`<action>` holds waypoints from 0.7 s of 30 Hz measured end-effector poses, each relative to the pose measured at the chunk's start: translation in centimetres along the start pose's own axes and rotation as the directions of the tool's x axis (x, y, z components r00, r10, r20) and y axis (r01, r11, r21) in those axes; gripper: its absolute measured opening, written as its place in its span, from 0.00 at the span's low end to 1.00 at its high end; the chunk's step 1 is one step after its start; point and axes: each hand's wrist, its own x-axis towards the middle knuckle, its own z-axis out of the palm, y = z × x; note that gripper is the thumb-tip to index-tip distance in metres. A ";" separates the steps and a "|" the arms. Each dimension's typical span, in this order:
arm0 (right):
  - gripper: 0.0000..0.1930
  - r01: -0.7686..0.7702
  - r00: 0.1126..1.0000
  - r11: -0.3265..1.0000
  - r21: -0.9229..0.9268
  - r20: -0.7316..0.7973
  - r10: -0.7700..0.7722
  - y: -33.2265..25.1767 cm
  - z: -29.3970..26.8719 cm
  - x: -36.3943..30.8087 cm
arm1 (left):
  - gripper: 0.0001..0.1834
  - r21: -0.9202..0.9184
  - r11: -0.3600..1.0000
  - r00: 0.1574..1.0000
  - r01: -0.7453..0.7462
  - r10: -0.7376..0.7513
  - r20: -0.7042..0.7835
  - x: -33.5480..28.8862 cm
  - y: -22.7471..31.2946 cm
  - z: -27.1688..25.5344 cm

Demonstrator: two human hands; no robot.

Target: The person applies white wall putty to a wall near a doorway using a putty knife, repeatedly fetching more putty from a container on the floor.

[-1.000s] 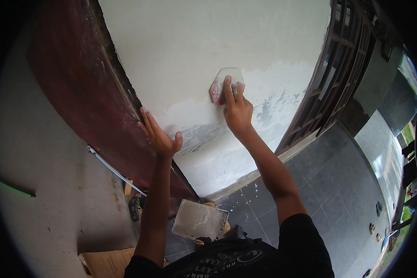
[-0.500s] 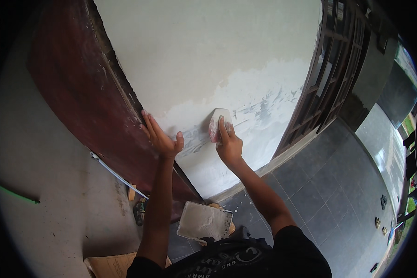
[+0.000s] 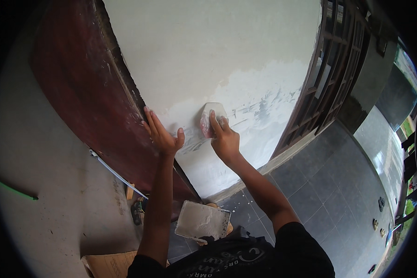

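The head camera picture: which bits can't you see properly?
In the head view:
- The underside of the putty spreader: turned to the wall; fingers of the right hand cover part of its face.
- The left hand's palm: hidden by the hand's own back.
- The cardboard: cut off by the lower edge.
- A dark object at far right: too small to name.

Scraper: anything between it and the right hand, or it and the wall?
Nothing visible. The right hand holds the scraper directly, against or close to the wall; the left hand is clear, to its left.
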 end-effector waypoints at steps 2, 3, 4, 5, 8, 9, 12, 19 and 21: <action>0.44 0.003 1.000 0.999 0.045 0.004 -0.004 -0.8 -0.8 0.0 | 0.50 0.004 1.000 1.000 -0.020 0.020 -0.009 0.2 -0.3 -0.3; 0.44 0.014 0.996 0.996 0.084 -0.094 -0.006 -0.6 -1.0 1.0 | 0.50 0.006 1.000 1.000 -0.021 0.021 -0.010 0.2 -0.5 -0.3; 0.44 0.023 0.982 0.993 0.115 -0.189 -0.001 -0.7 -2.1 2.4 | 0.50 -0.015 1.000 1.000 -0.013 0.013 -0.008 0.3 -0.5 -0.2; 0.45 -0.024 0.978 0.993 0.117 -0.205 0.047 -0.8 -3.2 4.6 | 0.51 -0.033 0.999 1.000 -0.005 0.005 -0.002 0.2 -0.4 -0.1; 0.40 -0.004 0.952 0.997 0.071 -0.304 0.026 -1.0 -4.1 9.0 | 0.51 -0.022 1.000 1.000 -0.003 0.003 0.001 0.4 -0.1 0.0; 0.40 -0.017 0.971 0.998 0.054 -0.236 0.030 -1.2 -3.6 8.8 | 0.51 -0.026 1.000 1.000 -0.005 0.005 0.002 0.4 0.0 0.2; 0.41 0.008 0.999 0.997 0.079 -0.043 -0.004 -2.6 -1.6 5.0 | 0.51 -0.035 0.999 1.000 -0.002 0.003 0.006 0.1 -0.4 0.1; 0.43 0.001 0.991 0.981 0.196 -0.133 0.025 -2.1 -2.8 3.7 | 0.50 -0.041 0.999 1.000 -0.019 0.018 -0.023 0.3 -0.2 0.1; 0.43 -0.006 0.984 0.979 0.204 -0.172 0.042 -2.2 -4.3 7.4 | 0.49 -0.035 0.999 1.000 -0.012 0.012 -0.023 0.5 -0.1 -0.4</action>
